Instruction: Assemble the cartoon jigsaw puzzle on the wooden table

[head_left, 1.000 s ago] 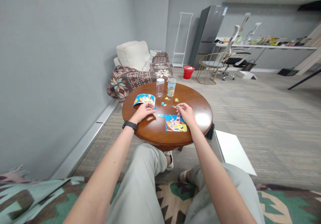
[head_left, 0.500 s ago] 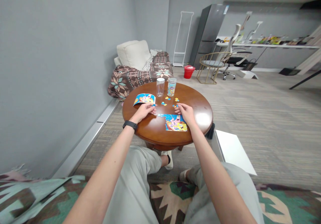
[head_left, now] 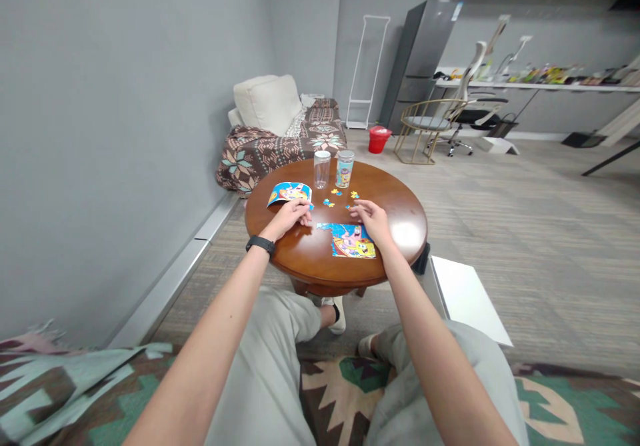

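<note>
A small blue puzzle piece [head_left: 311, 207] shows at the fingertips of my left hand [head_left: 295, 215], which is closed on it beside the curved picture sheet [head_left: 289, 193]. My right hand [head_left: 373, 219] hovers at the upper right edge of the partly assembled jigsaw puzzle [head_left: 353, 243], fingers slightly apart, and I see nothing held in them. A blue loose piece [head_left: 348, 207] lies just by its fingertips. Several more loose puzzle pieces [head_left: 329, 203] in yellow and blue are scattered beyond the puzzle, between both hands.
On the far side of the round wooden table [head_left: 390, 189] stand a clear jar [head_left: 321, 171] and a cartoon-printed jar [head_left: 345, 170]. A white box [head_left: 467, 296] is on the floor to the right. A patterned sofa [head_left: 280, 146] and a red bin [head_left: 379, 141] lie beyond.
My right hand has lifted slightly, its fingers looser near the loose pieces. My left hand stays almost in place with its piece. The whole view has tilted a little.
</note>
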The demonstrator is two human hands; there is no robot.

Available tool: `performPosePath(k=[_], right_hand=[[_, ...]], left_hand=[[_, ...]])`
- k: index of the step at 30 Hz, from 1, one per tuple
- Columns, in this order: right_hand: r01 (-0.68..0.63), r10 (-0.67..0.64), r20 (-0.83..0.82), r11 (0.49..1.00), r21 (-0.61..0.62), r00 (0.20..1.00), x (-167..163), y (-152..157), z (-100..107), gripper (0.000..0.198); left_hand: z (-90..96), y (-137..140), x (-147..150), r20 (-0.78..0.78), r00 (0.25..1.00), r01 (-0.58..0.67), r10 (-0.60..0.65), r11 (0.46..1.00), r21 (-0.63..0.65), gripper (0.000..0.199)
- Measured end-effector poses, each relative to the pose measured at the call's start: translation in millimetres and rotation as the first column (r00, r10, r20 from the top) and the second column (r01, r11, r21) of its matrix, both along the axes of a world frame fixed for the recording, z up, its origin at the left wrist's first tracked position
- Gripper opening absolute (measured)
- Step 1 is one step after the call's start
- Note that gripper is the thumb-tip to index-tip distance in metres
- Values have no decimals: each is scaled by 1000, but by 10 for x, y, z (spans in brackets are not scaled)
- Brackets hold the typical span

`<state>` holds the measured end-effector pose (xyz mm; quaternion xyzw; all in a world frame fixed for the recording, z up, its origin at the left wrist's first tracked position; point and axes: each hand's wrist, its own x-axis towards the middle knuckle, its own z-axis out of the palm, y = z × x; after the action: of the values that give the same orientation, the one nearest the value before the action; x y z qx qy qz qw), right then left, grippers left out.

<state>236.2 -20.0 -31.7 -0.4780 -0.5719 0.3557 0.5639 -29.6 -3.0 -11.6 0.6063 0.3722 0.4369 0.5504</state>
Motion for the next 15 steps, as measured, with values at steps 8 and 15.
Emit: performPosePath(k=[8,15], right_hand=[[93,-114,208,990,111,972,45,-35,50,15],[117,-141,233,987,111,962,28,-51,67,30]], left_hand=[[-16,-21,-31,-85,996,-18,25,997,76,44],[-17,-13,-34,-75,995,-65,72,993,95,45]])
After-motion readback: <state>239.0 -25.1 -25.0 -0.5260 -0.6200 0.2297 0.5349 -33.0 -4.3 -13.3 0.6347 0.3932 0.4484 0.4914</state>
